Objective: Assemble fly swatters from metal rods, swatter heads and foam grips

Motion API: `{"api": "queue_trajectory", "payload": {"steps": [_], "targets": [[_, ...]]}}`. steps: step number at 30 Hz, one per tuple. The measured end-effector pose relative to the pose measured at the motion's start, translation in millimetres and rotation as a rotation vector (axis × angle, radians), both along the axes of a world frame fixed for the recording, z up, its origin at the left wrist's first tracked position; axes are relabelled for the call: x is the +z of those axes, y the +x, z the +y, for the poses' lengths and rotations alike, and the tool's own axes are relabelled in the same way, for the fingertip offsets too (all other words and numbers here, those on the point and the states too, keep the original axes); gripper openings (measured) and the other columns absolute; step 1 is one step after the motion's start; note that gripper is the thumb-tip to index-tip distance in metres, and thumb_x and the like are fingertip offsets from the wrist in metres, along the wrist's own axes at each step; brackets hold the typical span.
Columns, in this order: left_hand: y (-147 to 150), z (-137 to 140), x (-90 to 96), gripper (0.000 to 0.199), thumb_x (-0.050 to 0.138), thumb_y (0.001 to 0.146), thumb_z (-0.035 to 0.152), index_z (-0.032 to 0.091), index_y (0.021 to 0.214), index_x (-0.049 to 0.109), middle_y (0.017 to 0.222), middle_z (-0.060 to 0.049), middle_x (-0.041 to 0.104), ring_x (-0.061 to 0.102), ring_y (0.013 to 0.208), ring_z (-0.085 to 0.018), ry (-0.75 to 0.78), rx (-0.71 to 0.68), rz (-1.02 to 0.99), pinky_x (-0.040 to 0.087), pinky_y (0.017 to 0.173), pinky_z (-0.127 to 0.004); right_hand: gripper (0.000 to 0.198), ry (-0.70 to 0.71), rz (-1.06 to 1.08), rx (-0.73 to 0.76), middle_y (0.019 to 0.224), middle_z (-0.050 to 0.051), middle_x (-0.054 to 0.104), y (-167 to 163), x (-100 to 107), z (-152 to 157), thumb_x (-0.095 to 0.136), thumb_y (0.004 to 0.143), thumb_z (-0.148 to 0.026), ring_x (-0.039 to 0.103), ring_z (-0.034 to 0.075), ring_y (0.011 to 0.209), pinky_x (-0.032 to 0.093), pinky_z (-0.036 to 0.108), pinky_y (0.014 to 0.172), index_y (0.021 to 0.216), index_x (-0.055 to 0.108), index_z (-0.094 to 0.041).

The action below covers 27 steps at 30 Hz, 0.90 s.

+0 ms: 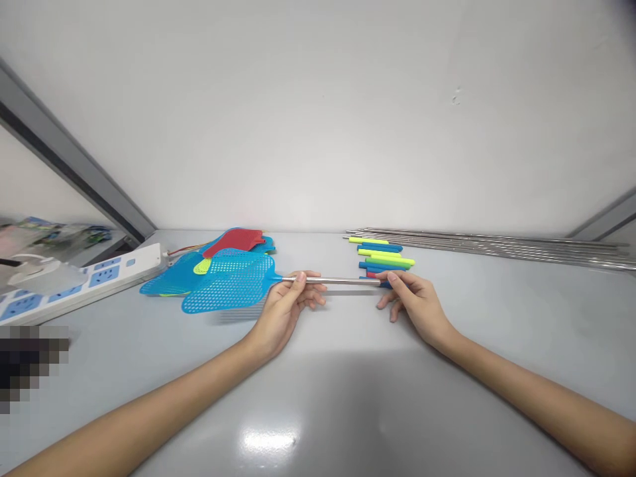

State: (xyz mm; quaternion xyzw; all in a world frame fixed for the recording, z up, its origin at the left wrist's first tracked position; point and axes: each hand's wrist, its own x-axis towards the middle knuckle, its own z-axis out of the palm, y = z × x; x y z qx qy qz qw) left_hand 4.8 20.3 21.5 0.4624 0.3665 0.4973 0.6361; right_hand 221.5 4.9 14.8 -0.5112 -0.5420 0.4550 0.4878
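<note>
A blue fly swatter (233, 279) with a perforated head and a slim metal rod (342, 281) is held level above the table. My left hand (285, 308) is closed round the rod just beside the head, thumb on top. At the rod's far right end, my right hand (415, 301) pinches it between thumb and forefinger, the other fingers loosely bent. Several plastic handle tubes in yellow-green, blue and red, among them a yellow-green tube (380, 255), lie just behind my right hand, which partly hides the nearest ones.
More swatter heads, including a red one (234, 242) and a blue one (171, 275), are piled at the left. Long thin metal rods (497, 245) lie along the wall at the right. A white power strip (84, 281) with a plug is on the far left of the table (318, 397).
</note>
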Motion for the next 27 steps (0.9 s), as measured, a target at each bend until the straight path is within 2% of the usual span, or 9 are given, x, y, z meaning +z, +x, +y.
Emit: {"api": "queue_trajectory", "payload": {"steps": [2, 4, 8, 13, 15, 17, 20, 27], "targets": [[-1.1, 0.5, -1.0, 0.023, 0.045, 0.081, 0.032, 0.013, 0.086, 0.056, 0.074, -0.005, 0.061, 0.055, 0.061, -0.012, 0.002, 0.060, -0.026, 0.040, 0.060, -0.024, 0.034, -0.026, 0.012, -0.018, 0.090, 0.009, 0.060, 0.8, -1.3, 1.6, 0.042, 0.077, -0.044, 0.059, 0.014, 0.056, 0.046, 0.022, 0.039, 0.089, 0.057, -0.015], [-2.2, 1.4, -1.9, 0.022, 0.045, 0.080, 0.032, 0.013, 0.084, 0.056, 0.069, -0.004, 0.060, 0.055, 0.060, -0.012, 0.003, 0.126, -0.058, 0.040, 0.059, -0.024, 0.033, -0.047, -0.002, -0.019, 0.100, 0.010, 0.057, 1.9, -2.7, 3.5, 0.043, 0.078, -0.043, 0.060, 0.015, 0.061, 0.048, 0.023, 0.041, 0.089, 0.057, -0.016], [-3.1, 3.0, -2.4, 0.021, 0.048, 0.078, 0.032, 0.012, 0.082, 0.055, 0.064, -0.003, 0.059, 0.055, 0.058, -0.013, -0.009, 0.203, -0.104, 0.041, 0.059, -0.025, 0.030, -0.091, -0.017, 0.001, 0.101, 0.009, 0.056, 4.0, -4.0, 5.4, 0.043, 0.078, -0.041, 0.059, 0.012, 0.052, 0.049, 0.023, 0.041, 0.086, 0.057, -0.015], [-3.2, 2.4, -1.4, 0.023, 0.048, 0.078, 0.034, 0.012, 0.082, 0.054, 0.064, -0.004, 0.059, 0.055, 0.058, -0.013, -0.014, 0.198, -0.113, 0.042, 0.059, -0.025, 0.028, -0.100, -0.033, 0.033, 0.109, 0.008, 0.053, 3.3, -2.9, 5.0, 0.044, 0.078, -0.040, 0.060, 0.011, 0.051, 0.048, 0.022, 0.037, 0.087, 0.055, -0.017], [-3.6, 1.9, -0.9, 0.025, 0.048, 0.078, 0.035, 0.012, 0.082, 0.054, 0.064, -0.004, 0.059, 0.055, 0.058, -0.013, -0.015, 0.200, -0.118, 0.042, 0.059, -0.025, 0.027, -0.112, -0.034, 0.030, 0.110, 0.008, 0.052, 2.1, -2.6, 4.6, 0.045, 0.077, -0.040, 0.061, 0.014, 0.057, 0.051, 0.023, 0.039, 0.087, 0.055, -0.017], [-4.0, 1.6, -0.3, 0.025, 0.049, 0.077, 0.036, 0.012, 0.082, 0.054, 0.064, -0.003, 0.059, 0.055, 0.059, -0.013, -0.016, 0.197, -0.125, 0.042, 0.059, -0.025, 0.025, -0.123, -0.014, 0.027, 0.108, 0.008, 0.053, 0.8, -2.5, 4.0, 0.047, 0.076, -0.039, 0.062, 0.018, 0.072, 0.054, 0.024, 0.048, 0.085, 0.055, -0.017], [-4.1, 1.5, 0.6, 0.025, 0.048, 0.078, 0.037, 0.013, 0.082, 0.055, 0.064, -0.003, 0.059, 0.055, 0.059, -0.013, -0.016, 0.191, -0.133, 0.043, 0.060, -0.025, 0.024, -0.121, -0.009, 0.037, 0.102, 0.008, 0.057, -0.4, -2.5, 2.7, 0.047, 0.076, -0.037, 0.055, 0.022, 0.093, 0.055, 0.027, 0.060, 0.084, 0.057, -0.017], [-3.9, 1.5, 0.9, 0.019, 0.046, 0.079, 0.031, 0.014, 0.081, 0.056, 0.064, -0.003, 0.060, 0.056, 0.060, -0.013, -0.018, 0.155, -0.146, 0.043, 0.061, -0.026, 0.026, -0.030, -0.038, 0.055, 0.100, 0.007, 0.056, -0.2, -0.8, 0.4, 0.048, 0.075, -0.038, 0.053, 0.023, 0.094, 0.055, 0.030, 0.062, 0.084, 0.060, -0.018]]}}
